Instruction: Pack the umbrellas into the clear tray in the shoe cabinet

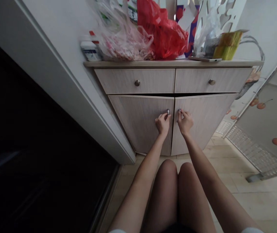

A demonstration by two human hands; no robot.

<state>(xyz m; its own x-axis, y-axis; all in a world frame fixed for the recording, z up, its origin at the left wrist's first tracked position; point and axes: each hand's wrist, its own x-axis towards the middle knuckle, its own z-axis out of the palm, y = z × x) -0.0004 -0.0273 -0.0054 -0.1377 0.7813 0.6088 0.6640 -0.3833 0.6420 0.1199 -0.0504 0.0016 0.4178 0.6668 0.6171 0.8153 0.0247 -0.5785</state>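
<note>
Red bag (164, 30) beside pinkish bag (123, 38) on countertop (240, 63); white bottle (90, 50), perhaps.

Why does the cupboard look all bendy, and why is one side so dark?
In the head view the wide lens bows the cupboard and the doorframe; the left side is unlit, nearly black; soft daylight falls on the left hand and right hand, both sharp, no glare.

Two pale wood-grain cabinet doors meet at the middle below the drawers, each with a small round metal knob near its inner top corner: the left knob (168, 112) and the right knob (179, 111). The left door (138, 126) and the right door (206, 119) stand shut or nearly so, upright, with a thin dark gap between them.
</note>
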